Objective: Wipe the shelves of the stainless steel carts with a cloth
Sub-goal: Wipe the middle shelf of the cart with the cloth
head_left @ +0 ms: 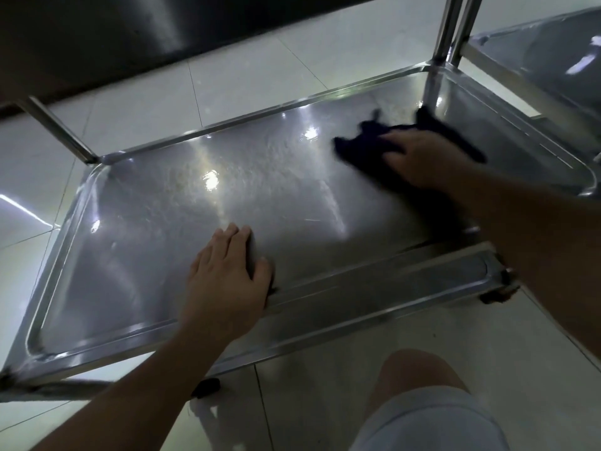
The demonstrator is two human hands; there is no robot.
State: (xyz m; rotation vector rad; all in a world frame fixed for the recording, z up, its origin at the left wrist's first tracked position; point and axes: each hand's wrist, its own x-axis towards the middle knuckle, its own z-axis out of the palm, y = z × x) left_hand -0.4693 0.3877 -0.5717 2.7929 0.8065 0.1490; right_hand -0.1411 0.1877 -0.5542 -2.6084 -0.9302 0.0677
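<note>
The dark cloth point(367, 141) lies on the far right part of the low stainless steel shelf point(201, 196), close to the far right corner post point(447, 30). The right hand point(422, 157) rests on top of it with the palm down; the cloth spreads out from under the fingers toward the left and far side, and a dark strip of it shows past the hand on the right. The cloth is blurred, so whether this grip is curled into the fabric or only pressing flat on it cannot be told.

The left hand point(224, 275) sits at the near rim of the same shelf, about midway along it, palm down. Its fingers lie fairly straight and together on the metal, with the thumb at the rim; this grip holds nothing.

The shelf surface is shiny, with bright reflections and faint streaks. A second steel shelf point(533, 50) stands just beside it at the far right. A bare knee point(413, 372) shows near the bottom, above pale floor tiles point(247, 73). No brand, label or writing can be read.
</note>
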